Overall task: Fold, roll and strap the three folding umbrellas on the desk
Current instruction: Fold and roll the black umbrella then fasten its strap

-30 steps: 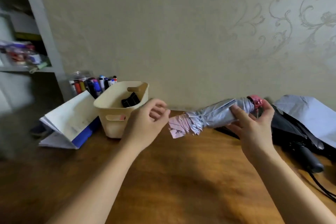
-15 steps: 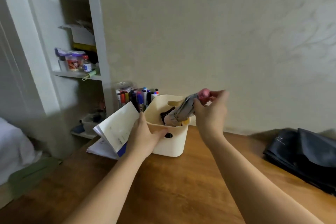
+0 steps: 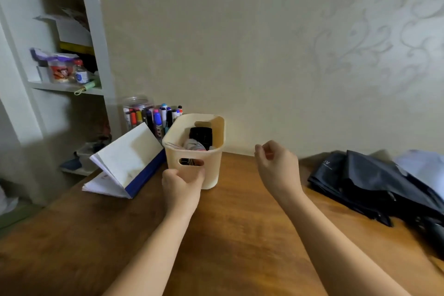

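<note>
The rolled silver-and-pink umbrella (image 3: pixel 195 145) lies inside the cream plastic bin (image 3: pixel 211 175), only its grey and pink end showing beside a black object (image 3: pixel 201 134). My left hand (image 3: pixel 183 182) grips the bin's front wall just below the handle slot. My right hand (image 3: pixel 276 168) hovers to the right of the bin, empty, fingers loosely curled. A black umbrella (image 3: pixel 374 184) lies unrolled at the desk's right side, with a pale grey-white one (image 3: pixel 425 168) partly under it at the far right edge.
An open white notebook with a blue cover (image 3: pixel 125 163) leans against the bin's left side. A clear jar of markers (image 3: pixel 149 115) stands behind it by the wall. White shelves (image 3: pixel 64 86) with boxes and bottles rise at the left. The wooden desk (image 3: pixel 240 223) spreads below my arms.
My right hand carried the rolled umbrella left to the bin, dropped it in and drew back empty. My left hand took hold of the bin's front. The view swung left.
</note>
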